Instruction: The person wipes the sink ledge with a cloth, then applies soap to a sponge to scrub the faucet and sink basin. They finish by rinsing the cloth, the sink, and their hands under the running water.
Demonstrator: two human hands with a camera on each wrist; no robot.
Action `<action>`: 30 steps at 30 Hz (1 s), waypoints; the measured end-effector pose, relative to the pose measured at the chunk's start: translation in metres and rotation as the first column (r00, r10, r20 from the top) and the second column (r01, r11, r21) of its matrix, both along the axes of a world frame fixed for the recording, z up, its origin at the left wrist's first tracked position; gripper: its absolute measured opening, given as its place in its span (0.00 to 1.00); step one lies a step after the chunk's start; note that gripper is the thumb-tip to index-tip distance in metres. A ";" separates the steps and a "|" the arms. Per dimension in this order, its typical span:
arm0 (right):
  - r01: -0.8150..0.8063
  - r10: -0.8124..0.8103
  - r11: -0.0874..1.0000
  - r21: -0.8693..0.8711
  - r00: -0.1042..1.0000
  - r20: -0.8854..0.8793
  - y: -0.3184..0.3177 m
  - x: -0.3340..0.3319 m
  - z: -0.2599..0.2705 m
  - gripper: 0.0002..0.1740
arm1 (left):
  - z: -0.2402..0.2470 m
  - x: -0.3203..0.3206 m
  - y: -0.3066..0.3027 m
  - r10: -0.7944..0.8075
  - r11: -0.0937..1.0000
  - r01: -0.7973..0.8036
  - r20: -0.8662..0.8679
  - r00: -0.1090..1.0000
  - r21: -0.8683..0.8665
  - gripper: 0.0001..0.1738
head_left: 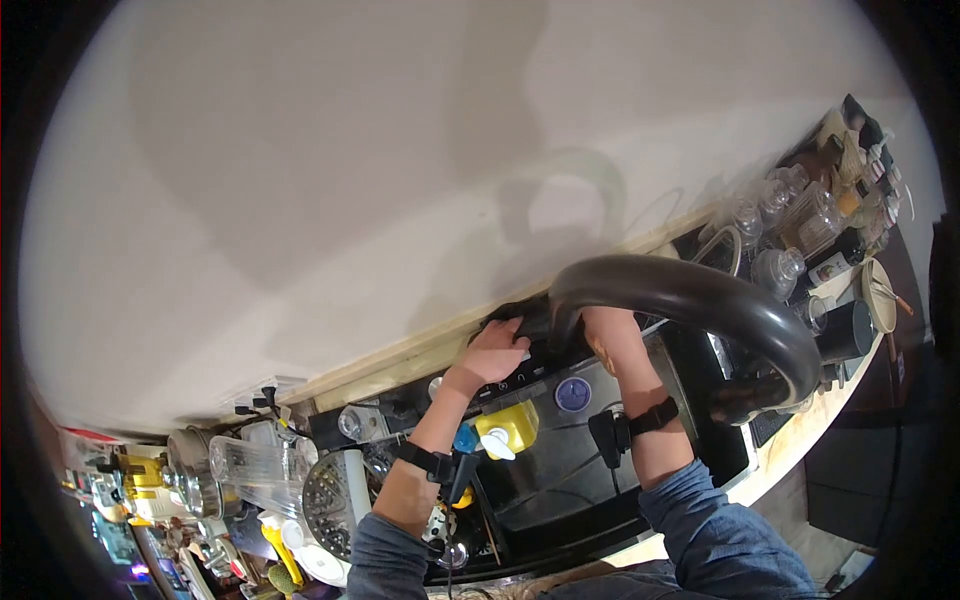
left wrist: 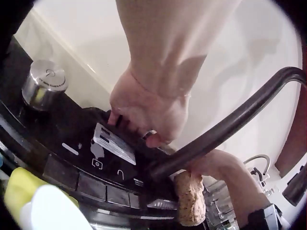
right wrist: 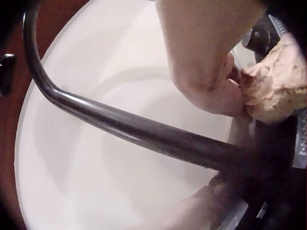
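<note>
My left hand (head_left: 495, 350) reaches behind the sink, beside the base of the thick dark faucet (head_left: 690, 285). In the left wrist view its fingers curl over a dark, cloth-like thing (left wrist: 98, 114) along the back edge, mostly hidden by the hand. A label (left wrist: 115, 143) lies on the black panel just in front. On the faucet's other side, my right hand (right wrist: 211, 91) grips a tan, rough-surfaced sponge (right wrist: 280, 81). That sponge hangs over the row of panel buttons in the left wrist view. The faucet hides part of the right hand in the head view.
A yellow bottle (head_left: 518, 424) with a white top stands at the sink's left. A round purple piece (head_left: 573, 394) sits at the black basin (head_left: 560, 490). Glass jars (head_left: 777, 272) crowd the right counter; a perforated metal strainer (head_left: 330, 505) and dishes fill the left.
</note>
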State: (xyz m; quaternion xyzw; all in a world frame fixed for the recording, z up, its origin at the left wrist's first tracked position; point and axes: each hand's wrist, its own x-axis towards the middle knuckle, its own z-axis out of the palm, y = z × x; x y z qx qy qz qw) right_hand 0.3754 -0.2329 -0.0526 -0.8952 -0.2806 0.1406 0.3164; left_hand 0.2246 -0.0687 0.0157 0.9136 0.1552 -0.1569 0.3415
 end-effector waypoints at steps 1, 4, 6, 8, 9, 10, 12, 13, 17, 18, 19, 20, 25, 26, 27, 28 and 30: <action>-0.038 0.040 0.999 -0.016 0.993 0.112 -0.001 0.000 -0.003 0.22 | 0.002 0.002 -0.002 0.006 1.000 -0.006 0.008 1.000 0.006 0.30; -0.082 0.093 0.996 -0.047 0.935 0.342 -0.003 -0.012 0.027 0.19 | 0.011 0.008 -0.004 -0.106 0.993 0.104 0.039 0.994 0.054 0.27; -0.059 0.137 0.982 -0.177 0.874 0.466 0.001 -0.026 0.063 0.18 | 0.008 0.011 -0.004 -0.293 0.935 0.279 0.037 0.955 0.219 0.25; -0.023 0.144 0.975 -0.222 0.824 0.548 0.000 -0.035 0.082 0.18 | -0.007 0.016 -0.005 -0.307 0.937 0.277 0.119 0.944 0.214 0.24; -0.019 0.117 0.984 -0.175 0.814 0.569 -0.002 -0.041 0.085 0.18 | -0.027 0.021 -0.006 -0.217 0.973 0.196 0.206 0.954 0.119 0.23; -0.018 0.091 0.992 -0.128 0.802 0.591 -0.003 -0.046 0.092 0.18 | -0.042 0.025 -0.007 -0.117 0.993 0.117 0.286 0.951 0.017 0.23; 0.100 -0.032 0.988 -0.118 0.879 0.476 -0.003 -0.059 0.120 0.12 | -0.044 0.031 -0.007 -0.098 0.986 0.135 0.312 0.945 -0.098 0.23; 0.160 -0.120 0.986 -0.043 0.871 0.477 -0.005 -0.065 0.118 0.09 | -0.042 0.032 -0.008 -0.070 0.977 0.134 0.341 0.938 -0.168 0.23; 0.199 -0.237 0.969 0.145 0.916 0.324 -0.038 -0.092 0.115 0.07 | 0.008 0.023 -0.014 0.010 0.986 0.008 0.107 0.994 -0.169 0.25; 0.194 -0.241 0.963 0.186 0.929 0.280 -0.049 -0.099 0.115 0.09 | 0.011 0.017 -0.012 0.028 0.991 -0.006 0.164 0.986 -0.134 0.24; 0.164 -0.197 0.975 0.148 0.949 0.247 -0.060 -0.107 0.118 0.08 | 0.012 0.010 -0.010 0.043 0.995 -0.022 0.220 0.974 -0.098 0.23; 0.132 -0.153 0.985 0.111 0.965 0.211 -0.072 -0.115 0.122 0.08 | 0.013 0.002 -0.007 0.055 0.997 -0.039 0.274 0.960 -0.064 0.23; -0.294 0.208 0.922 0.252 0.925 0.317 -0.079 -0.142 0.128 0.10 | 0.079 -0.049 0.006 0.149 0.980 -0.178 0.256 0.955 0.094 0.17; -0.327 0.238 0.911 0.251 0.914 0.328 -0.070 -0.146 0.134 0.09 | 0.093 -0.061 0.008 0.190 0.968 -0.219 0.210 0.959 0.122 0.17; -0.363 0.268 0.896 0.255 0.901 0.340 -0.058 -0.149 0.141 0.09 | 0.105 -0.073 0.011 0.204 0.955 -0.236 0.177 0.963 0.181 0.17; -0.400 0.298 0.879 0.261 0.886 0.354 -0.044 -0.151 0.147 0.09 | 0.115 -0.084 0.014 0.221 0.937 -0.251 0.144 0.965 0.242 0.17; -0.446 0.333 0.858 0.253 0.860 0.387 -0.011 -0.157 0.154 0.09 | 0.127 -0.109 0.020 0.276 0.880 -0.313 0.151 0.949 0.357 0.17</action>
